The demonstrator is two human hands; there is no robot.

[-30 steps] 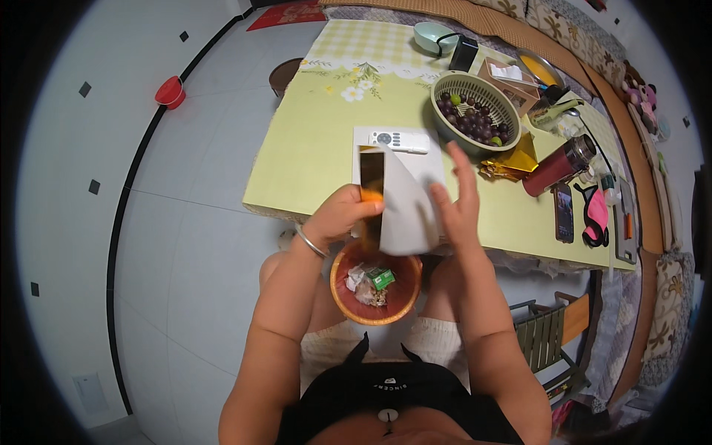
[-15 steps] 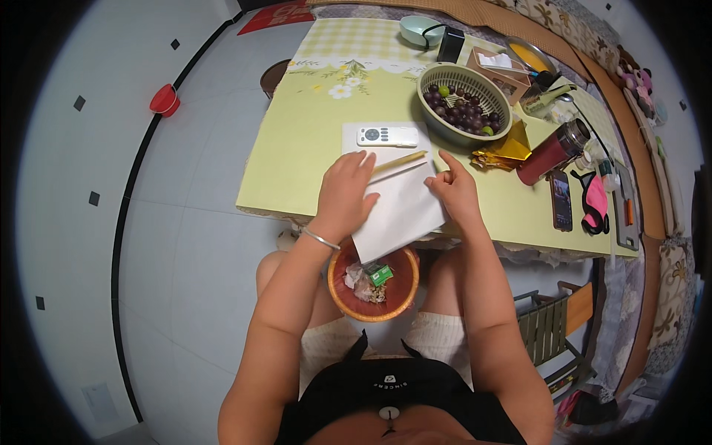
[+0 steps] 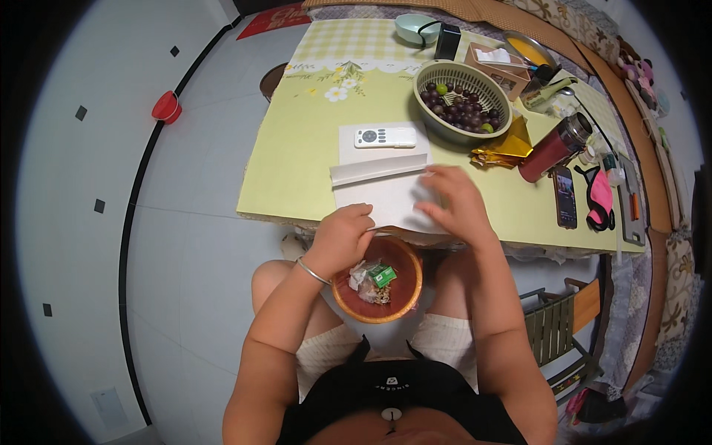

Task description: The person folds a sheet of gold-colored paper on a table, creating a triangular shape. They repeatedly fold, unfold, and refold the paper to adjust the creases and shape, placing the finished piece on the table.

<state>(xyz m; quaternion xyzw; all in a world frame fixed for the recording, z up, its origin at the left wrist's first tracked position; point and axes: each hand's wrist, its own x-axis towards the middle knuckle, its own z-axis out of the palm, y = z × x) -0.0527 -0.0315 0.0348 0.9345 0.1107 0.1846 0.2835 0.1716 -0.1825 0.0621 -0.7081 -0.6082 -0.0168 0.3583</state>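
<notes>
White paper (image 3: 404,204) lies at the table's near edge in front of me, with a raised, folded strip (image 3: 380,170) running across it. My left hand (image 3: 341,241) pinches the paper's near edge, above the rim of a brown-red bin. Over the paper's right side, my right hand (image 3: 458,204) has its thumb apart from its fingers. Its fingertips are beside the right end of the folded strip; whether they touch it I cannot tell. A white remote control (image 3: 385,137) rests on the white surface just beyond the strip.
The bin (image 3: 410,304) holding wrappers and a green box stands between my knees. Beyond the paper is a colander (image 3: 423,111) of dark grapes. Gold foil packaging (image 3: 508,148), a red thermos (image 3: 541,159), a phone (image 3: 565,196) and a pink-black item (image 3: 599,196) lie to the right.
My left hand has moved toward me from the paper's left side to its near edge. My right hand has shifted slightly nearer. The folded strip now stands out more fully across the paper.
</notes>
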